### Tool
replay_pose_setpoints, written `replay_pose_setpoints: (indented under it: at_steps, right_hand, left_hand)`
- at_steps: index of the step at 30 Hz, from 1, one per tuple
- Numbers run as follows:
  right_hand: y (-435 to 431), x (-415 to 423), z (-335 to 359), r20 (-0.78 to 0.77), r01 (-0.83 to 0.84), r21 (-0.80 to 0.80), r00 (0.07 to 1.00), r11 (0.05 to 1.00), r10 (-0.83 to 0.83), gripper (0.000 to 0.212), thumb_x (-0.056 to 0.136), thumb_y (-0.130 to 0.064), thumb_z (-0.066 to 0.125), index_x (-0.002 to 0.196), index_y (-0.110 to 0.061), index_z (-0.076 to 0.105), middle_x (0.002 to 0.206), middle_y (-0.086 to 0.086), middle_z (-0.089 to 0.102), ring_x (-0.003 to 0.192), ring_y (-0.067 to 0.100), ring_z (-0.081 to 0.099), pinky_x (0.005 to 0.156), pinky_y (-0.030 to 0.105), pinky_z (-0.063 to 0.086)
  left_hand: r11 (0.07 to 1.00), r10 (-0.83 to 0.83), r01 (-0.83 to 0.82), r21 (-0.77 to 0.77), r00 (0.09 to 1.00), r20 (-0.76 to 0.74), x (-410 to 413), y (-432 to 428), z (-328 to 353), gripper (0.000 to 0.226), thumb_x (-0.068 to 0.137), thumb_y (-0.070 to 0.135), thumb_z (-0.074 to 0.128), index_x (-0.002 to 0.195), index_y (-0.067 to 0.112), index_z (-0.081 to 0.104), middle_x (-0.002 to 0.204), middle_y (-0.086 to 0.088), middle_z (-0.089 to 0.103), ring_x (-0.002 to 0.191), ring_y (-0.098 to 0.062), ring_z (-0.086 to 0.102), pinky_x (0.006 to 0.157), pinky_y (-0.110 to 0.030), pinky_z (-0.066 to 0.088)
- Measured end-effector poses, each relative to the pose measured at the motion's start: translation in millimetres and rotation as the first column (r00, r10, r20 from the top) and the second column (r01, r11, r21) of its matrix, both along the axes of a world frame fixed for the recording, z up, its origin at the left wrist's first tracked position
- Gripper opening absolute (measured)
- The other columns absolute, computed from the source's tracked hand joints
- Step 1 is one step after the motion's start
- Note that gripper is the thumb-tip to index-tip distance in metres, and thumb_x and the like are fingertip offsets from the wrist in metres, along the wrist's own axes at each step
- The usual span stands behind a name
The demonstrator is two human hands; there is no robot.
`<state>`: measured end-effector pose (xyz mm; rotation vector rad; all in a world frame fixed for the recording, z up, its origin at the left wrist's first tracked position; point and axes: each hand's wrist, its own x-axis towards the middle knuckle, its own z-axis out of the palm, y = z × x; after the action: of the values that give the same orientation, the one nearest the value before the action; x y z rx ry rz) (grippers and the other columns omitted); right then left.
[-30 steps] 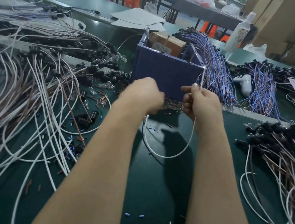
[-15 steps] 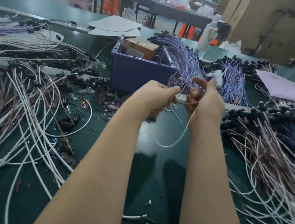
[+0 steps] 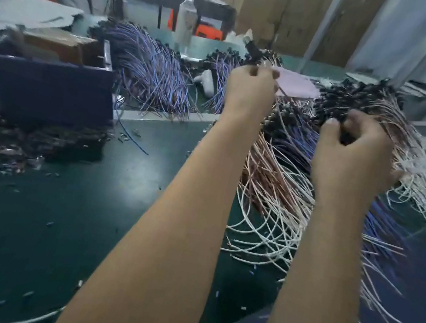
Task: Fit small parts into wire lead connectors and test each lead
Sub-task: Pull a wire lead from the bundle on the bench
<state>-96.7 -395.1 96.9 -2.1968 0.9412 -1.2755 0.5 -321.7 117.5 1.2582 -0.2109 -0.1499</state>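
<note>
Both arms reach out over a heap of leads [image 3: 273,200] at the right, white and brown wires ending in black connectors [image 3: 365,100]. My right hand [image 3: 349,157] hovers over the heap with its fingers curled; its thumb and fingers close on a dark connector of a lead, though blur hides the wire. My left hand [image 3: 250,91] is raised further back with its fingertips curled together. Whether they pinch anything is hidden. A dark pile of small parts [image 3: 39,136] lies at the left on the green table [image 3: 83,209].
A dark blue bin [image 3: 43,85] with a cardboard box inside stands at the left. Bundles of purple leads [image 3: 151,70] lie behind it, beside a white bottle [image 3: 186,20] and a pink sheet [image 3: 296,83]. Loose bits dot the table.
My view and both hands have swung right, from in front of the blue bin to over the right heap. The white lead looped between my hands no longer shows.
</note>
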Motion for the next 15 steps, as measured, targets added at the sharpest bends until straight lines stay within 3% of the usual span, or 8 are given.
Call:
replay_pose_setpoints:
  at_steps: [2,4,7,9,11,13,15]
  right_hand:
    - [-12.9,-2.8,-9.5,-0.281,-0.068,0.189,0.952,0.98,0.12,0.026,0.094,-0.033,0.05,0.113,-0.023,0.065,0.11,0.003,0.068,0.117,0.028,0.053,0.116,0.055,0.008]
    - [-22.4,-0.7,-26.1,-0.43,-0.051,0.275,0.886,0.96,0.17,0.028,0.097,-0.035,0.046,0.104,-0.02,0.068,0.091,0.005,0.066,0.11,0.032,0.055,0.115,0.057,0.005]
    - [-32.3,11.2,-52.8,-0.6,-0.004,0.323,0.773,0.946,0.208,0.037,0.098,-0.041,0.04,0.111,-0.016,0.065,0.071,0.0,0.051,0.109,0.032,0.055,0.115,0.058,0.006]
    - [-36.5,18.6,-65.2,-0.621,-0.005,0.354,0.746,0.935,0.239,0.04,0.099,-0.041,0.039,0.122,-0.015,0.059,0.083,0.003,0.058,0.112,0.031,0.055,0.115,0.057,0.009]
    - [-37.6,22.6,-73.6,-0.606,0.003,0.36,0.761,0.933,0.231,0.04,0.099,-0.04,0.039,0.125,-0.015,0.056,0.11,0.008,0.063,0.115,0.031,0.053,0.115,0.055,0.014]
    - [-35.8,25.1,-78.2,-0.599,0.019,0.33,0.777,0.944,0.193,0.039,0.099,-0.037,0.037,0.124,-0.014,0.058,0.124,0.011,0.059,0.123,0.032,0.047,0.115,0.054,0.015]
    - [-30.3,28.5,-76.8,-0.557,0.002,0.291,0.814,0.957,0.167,0.037,0.1,-0.032,0.037,0.125,-0.016,0.059,0.132,0.012,0.055,0.131,0.031,0.04,0.115,0.054,0.015]
  left_hand:
    - [0.998,-0.057,0.05,-0.043,0.983,-0.175,4.5,-25.2,-17.4,0.025,0.099,0.006,0.039,0.076,0.005,0.047,0.05,0.0,0.05,0.038,-0.007,0.041,0.039,-0.017,0.031]
    - [0.994,-0.105,0.099,-0.033,0.946,-0.308,9.6,-44.6,-40.1,0.014,0.098,-0.002,0.035,0.091,0.001,0.047,0.049,-0.003,0.055,0.033,-0.006,0.045,0.036,-0.016,0.037]
    - [0.979,-0.1,0.15,0.141,0.945,-0.31,15.4,-60.2,-73.6,0.012,0.095,-0.001,0.038,0.094,0.0,0.05,0.078,-0.012,0.059,0.063,-0.019,0.056,0.063,-0.028,0.048]
    - [0.978,-0.064,0.121,0.168,0.949,-0.31,18.2,-65.8,-87.5,0.016,0.091,0.002,0.041,0.103,-0.001,0.051,0.103,-0.016,0.06,0.088,-0.025,0.059,0.081,-0.031,0.047]
    - [0.983,-0.02,0.073,0.167,0.954,-0.298,20.1,-67.7,-93.7,0.025,0.09,0.009,0.041,0.114,0.0,0.041,0.121,-0.02,0.057,0.108,-0.031,0.059,0.097,-0.039,0.047]
    - [0.983,0.004,0.044,0.178,0.966,-0.258,19.6,-68.2,-94.8,0.021,0.091,0.012,0.041,0.109,0.008,0.033,0.123,-0.022,0.054,0.111,-0.035,0.058,0.099,-0.046,0.047]
    - [0.98,0.01,0.032,0.196,0.978,-0.208,18.6,-64.5,-95.0,0.015,0.091,0.013,0.043,0.105,0.009,0.038,0.117,-0.019,0.059,0.107,-0.034,0.06,0.097,-0.047,0.048]
